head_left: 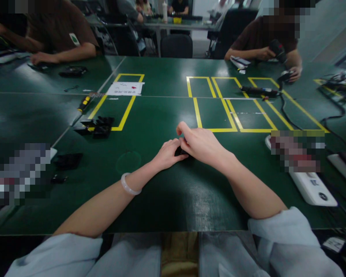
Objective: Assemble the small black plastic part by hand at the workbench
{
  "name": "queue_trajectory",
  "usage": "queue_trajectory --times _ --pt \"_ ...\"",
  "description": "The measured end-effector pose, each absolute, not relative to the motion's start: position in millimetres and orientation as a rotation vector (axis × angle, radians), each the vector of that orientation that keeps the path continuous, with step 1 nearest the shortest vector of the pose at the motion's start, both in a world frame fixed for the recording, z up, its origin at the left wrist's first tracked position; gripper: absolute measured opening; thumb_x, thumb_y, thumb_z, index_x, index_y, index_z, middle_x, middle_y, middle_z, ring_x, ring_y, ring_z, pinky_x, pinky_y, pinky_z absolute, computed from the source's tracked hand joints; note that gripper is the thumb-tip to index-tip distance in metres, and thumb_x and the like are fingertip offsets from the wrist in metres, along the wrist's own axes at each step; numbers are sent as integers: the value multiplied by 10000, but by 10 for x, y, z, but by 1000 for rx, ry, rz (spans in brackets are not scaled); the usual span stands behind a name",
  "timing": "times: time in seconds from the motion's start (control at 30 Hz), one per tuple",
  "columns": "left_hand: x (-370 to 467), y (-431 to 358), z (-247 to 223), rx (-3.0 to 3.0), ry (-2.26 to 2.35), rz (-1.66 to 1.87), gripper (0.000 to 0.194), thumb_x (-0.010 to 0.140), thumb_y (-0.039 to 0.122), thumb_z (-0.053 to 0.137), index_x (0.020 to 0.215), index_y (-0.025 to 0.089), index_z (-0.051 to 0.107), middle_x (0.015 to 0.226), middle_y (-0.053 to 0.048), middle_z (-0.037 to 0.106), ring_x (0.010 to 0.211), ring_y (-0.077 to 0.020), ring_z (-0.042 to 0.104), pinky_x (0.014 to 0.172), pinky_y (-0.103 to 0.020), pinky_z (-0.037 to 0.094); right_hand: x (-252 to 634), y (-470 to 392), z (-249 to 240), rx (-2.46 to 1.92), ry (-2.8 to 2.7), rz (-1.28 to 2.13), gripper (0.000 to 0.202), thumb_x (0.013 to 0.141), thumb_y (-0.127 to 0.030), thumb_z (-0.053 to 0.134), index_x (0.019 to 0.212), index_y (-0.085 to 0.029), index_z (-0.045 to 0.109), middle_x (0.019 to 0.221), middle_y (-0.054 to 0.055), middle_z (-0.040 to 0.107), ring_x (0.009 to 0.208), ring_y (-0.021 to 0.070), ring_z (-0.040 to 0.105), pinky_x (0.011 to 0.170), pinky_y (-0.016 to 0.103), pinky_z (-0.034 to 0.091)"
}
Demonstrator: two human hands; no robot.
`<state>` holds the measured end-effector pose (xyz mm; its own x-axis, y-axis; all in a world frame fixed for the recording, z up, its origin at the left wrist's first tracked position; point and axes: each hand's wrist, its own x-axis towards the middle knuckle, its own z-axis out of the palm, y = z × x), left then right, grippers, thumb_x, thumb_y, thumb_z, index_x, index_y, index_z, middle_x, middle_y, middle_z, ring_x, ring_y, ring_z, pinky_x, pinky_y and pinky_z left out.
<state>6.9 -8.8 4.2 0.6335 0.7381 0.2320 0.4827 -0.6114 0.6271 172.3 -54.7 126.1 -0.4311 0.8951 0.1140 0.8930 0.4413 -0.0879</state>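
Both my hands meet over the green table (161, 200), near its middle. My left hand (168, 154) has its fingers closed round a small black part (182, 151), mostly hidden by the hands. Above and to the right of it, my right hand (197, 143) is bent, its fingertips pressed on the same black part. A bracelet (128, 185) is on my left wrist. Left of my hands stand black plastic pieces (102, 127), with a flat black piece (68, 161) nearer the edge.
A yellow-black screwdriver (84, 104) and a white paper (125, 88) lie at the back left. Yellow tape frames (198, 111) mark the table. At the right are a white power strip (313, 188) and cables. Across the table, a person holds a power tool (277, 50).
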Motion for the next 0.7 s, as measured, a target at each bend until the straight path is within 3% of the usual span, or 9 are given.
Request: queue_trajectory --times 0.2,0.5,0.7 --pt "66 -97 55 2319 952 631 305 893 392 696 1125 203 636 1220 -101 686 1173 -337 625 1009 -497 495 1721 -553 1271 -1553 -2562 2 283 1048 -352 350 1173 -176 534 841 61 740 735 197 670 594 288 261" --pt "65 -99 69 2330 967 638 400 882 421 712 1192 188 616 1306 -125 647 1238 -351 591 1056 -517 465 1723 -557 1276 -1558 -2547 26 264 1007 -242 344 1205 -177 506 881 64 749 727 196 671 593 287 270" --pt "61 -100 50 2300 961 633 341 893 415 698 1159 210 640 1246 -100 681 1194 -343 617 1025 -505 483 1726 -560 1277 -1541 -2562 52 275 1049 -356 357 1175 -176 521 861 60 744 737 195 669 597 285 270"
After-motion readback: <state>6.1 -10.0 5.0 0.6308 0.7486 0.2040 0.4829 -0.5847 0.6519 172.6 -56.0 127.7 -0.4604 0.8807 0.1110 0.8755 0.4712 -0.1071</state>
